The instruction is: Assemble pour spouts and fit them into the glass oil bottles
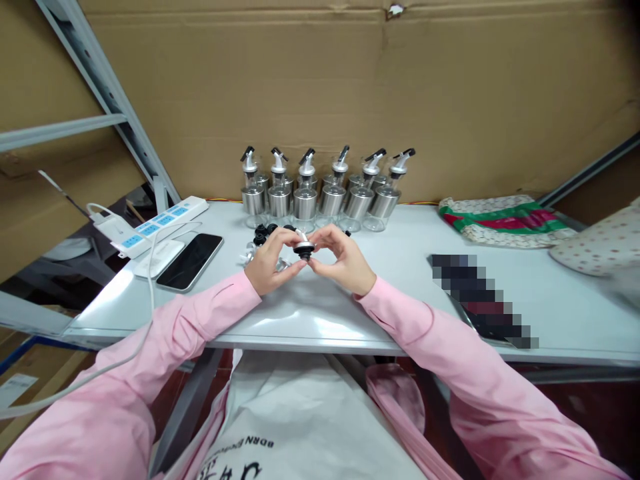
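Observation:
Between my two hands, above the middle of the table, is a pour spout stopper (304, 249) with a pale upper part and a black ribbed plug pointing down. My left hand (274, 261) pinches it from the left with thumb and fingers. From the right, my right hand (344, 260) grips the same stopper. Behind my left hand lie loose black stopper parts (261, 233) and pale spout pieces (249, 255), partly hidden by the fingers. Farther back stand several glass bottles (305, 200) with steel sleeves; the front ones carry pour spouts with black flaps.
At left lie a white power strip (160, 227), a black phone (191, 262) and a white charger (159, 259) with a cable. Right of my arm rests a pixelated dark item (480, 300). A patterned cloth (500, 220) lies at back right, before a cardboard wall (320, 80).

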A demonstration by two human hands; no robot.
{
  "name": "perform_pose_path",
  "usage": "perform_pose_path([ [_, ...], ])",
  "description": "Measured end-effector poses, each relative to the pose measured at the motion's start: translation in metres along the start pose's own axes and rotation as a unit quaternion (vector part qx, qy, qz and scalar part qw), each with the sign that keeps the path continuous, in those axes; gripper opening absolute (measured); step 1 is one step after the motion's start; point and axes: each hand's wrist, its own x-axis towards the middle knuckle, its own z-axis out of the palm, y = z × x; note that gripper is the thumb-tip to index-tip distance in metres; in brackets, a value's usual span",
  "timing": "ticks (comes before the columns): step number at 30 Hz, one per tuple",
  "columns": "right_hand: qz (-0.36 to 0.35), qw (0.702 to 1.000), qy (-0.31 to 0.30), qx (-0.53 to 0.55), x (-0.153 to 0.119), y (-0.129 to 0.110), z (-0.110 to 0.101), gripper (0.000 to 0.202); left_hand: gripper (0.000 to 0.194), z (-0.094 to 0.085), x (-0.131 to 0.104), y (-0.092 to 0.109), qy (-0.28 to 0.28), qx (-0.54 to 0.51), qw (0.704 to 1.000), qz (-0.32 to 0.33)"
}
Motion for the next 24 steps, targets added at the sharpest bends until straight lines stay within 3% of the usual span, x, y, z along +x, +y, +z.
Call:
perform_pose_path([
  [6,-0.008,0.999,0.007,-0.038,-0.001,0.001,0.001,0.023,0.028,0.002,-0.002,-0.001,0.002,-0.011,1.000,-0.010],
  [10,-0.049,0.991,-0.041,-0.117,0.005,-0.011,-0.012,0.023,0.030,0.000,0.000,0.000,0.044,0.009,0.999,0.018],
  [11,-0.062,0.986,-0.036,-0.151,0.008,-0.013,-0.019,0.023,0.031,-0.002,0.001,0.000,0.059,0.019,0.998,0.027],
  [13,-0.064,0.973,0.034,-0.219,0.014,-0.013,-0.036,0.018,0.032,-0.004,0.003,0.001,0.075,0.036,0.996,0.037],
  [15,-0.030,0.951,0.121,-0.284,0.019,-0.004,-0.056,0.014,0.033,-0.005,0.003,0.000,0.068,0.046,0.996,0.043],
  [16,-0.001,0.940,0.134,-0.313,0.021,0.003,-0.066,0.014,0.034,-0.005,0.003,0.000,0.058,0.049,0.996,0.047],
  [20,0.140,0.890,0.080,-0.426,0.023,0.036,-0.090,0.016,0.036,-0.003,0.000,-0.002,0.018,0.057,0.996,0.067],
  [24,0.223,0.838,0.012,-0.497,0.021,0.052,-0.088,0.020,0.036,-0.002,-0.001,-0.002,0.007,0.062,0.995,0.075],
])
